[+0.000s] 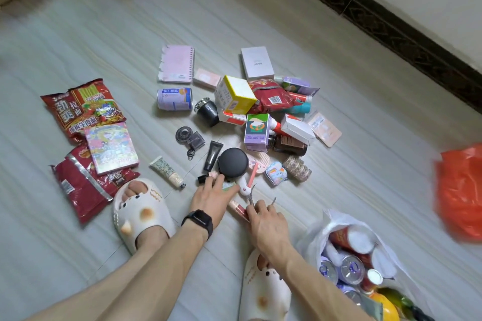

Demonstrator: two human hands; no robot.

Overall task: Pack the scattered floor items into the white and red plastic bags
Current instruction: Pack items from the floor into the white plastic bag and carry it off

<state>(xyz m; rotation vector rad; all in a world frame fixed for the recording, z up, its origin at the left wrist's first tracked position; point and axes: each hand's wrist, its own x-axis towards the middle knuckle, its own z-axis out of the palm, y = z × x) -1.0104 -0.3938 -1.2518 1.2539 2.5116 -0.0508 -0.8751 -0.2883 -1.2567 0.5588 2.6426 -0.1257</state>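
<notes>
Small items lie scattered on the pale floor: a round black case (233, 161), a black tube (213, 155), a patterned tube (168, 171), a can (174, 99), boxes and snack packets. My left hand (212, 197) rests flat over small items below the black case, touching a small nail-polish bottle (208, 177). My right hand (263, 219) pinches small metal scissors (251, 197) next to a pink tube (238, 209). The white bag (326, 232) stands open at lower right, holding cans and bottles. The red bag (459, 190) lies at the far right.
Red noodle packets (83, 107) and a colourful book (110, 147) lie to the left. My feet in white slippers (140, 214) flank my arms. A pink notebook (177, 64) and white box (257, 62) lie farther off. A dark skirting board (391, 21) runs along the right wall.
</notes>
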